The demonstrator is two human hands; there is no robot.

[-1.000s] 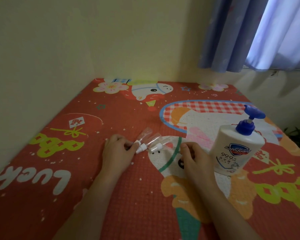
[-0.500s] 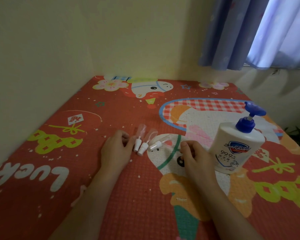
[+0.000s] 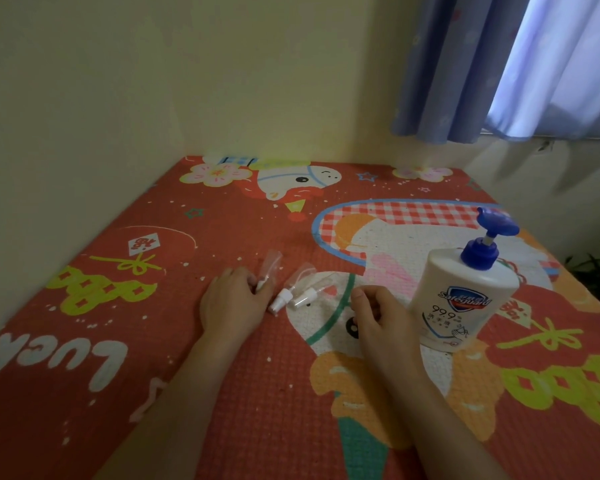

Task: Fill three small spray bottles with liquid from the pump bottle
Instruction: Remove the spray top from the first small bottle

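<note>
The left hand (image 3: 236, 301) lay on the red printed mat (image 3: 125, 341) with its fingers curled round the white spray head of the leftmost spray bottle (image 3: 268, 268), pinching it against the thumb. That grip looked like the start of picking the bottle up or twisting its head off, since a bottle must be opened before it can be filled. Its clear body ran out beyond the fingertips, away from the person and a little to the right, so the long axis lay flat on the mat, base far and head inside the fingers.

The other two bottles lay free, just to the right of those fingers and apart from them. The middle spray bottle (image 3: 290, 289) pointed its white head toward the person and to the left, its clear body slanting up and right. The third spray bottle (image 3: 309, 295) lay beside it at a flatter slant, head likewise at the near-left end, body reaching toward the right hand (image 3: 378, 315). All three appeared empty, though the clear plastic was too small to judge surely.

The right hand hovered or rested just past the third bottle, fingers loosely curled and holding nothing, probably waiting to steady a bottle or work a cap. Close to the right of its knuckles stood the pump bottle (image 3: 465, 299), upright, white, with its blue nozzle pointing left and away, set within easy reach for dispensing.
</note>
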